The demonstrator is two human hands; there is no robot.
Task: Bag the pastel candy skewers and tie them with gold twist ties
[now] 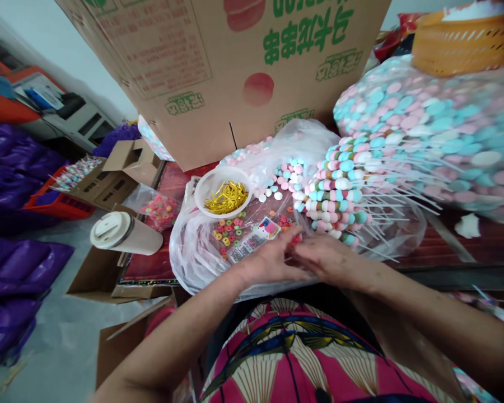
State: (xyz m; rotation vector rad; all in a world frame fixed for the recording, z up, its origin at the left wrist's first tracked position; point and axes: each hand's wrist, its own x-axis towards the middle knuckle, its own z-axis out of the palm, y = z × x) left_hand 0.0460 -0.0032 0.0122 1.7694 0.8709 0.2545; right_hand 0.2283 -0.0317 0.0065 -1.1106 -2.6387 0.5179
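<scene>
My left hand (271,258) and my right hand (330,258) meet low over a clear plastic sheet (189,263). Their fingers are closed together around a small red piece (295,239); its kind is partly hidden by the fingertips. Close to my left hand lies a stack of small printed labels (247,246) among loose coloured candy rings (229,232). Beyond my right hand is a pile of marshmallow skewers (340,184) in pink, blue and white, their white sticks pointing right. A white bowl (199,193) holds gold twist ties (227,198). Loose marshmallows (288,174) lie behind the labels.
A large cardboard box (218,112) stands behind the sheet. At the right is a big bag of marshmallows (445,123) with an orange basket (466,45) on top. A lidded white cup (128,234) and a bag of candy rings (159,210) sit at the left table edge.
</scene>
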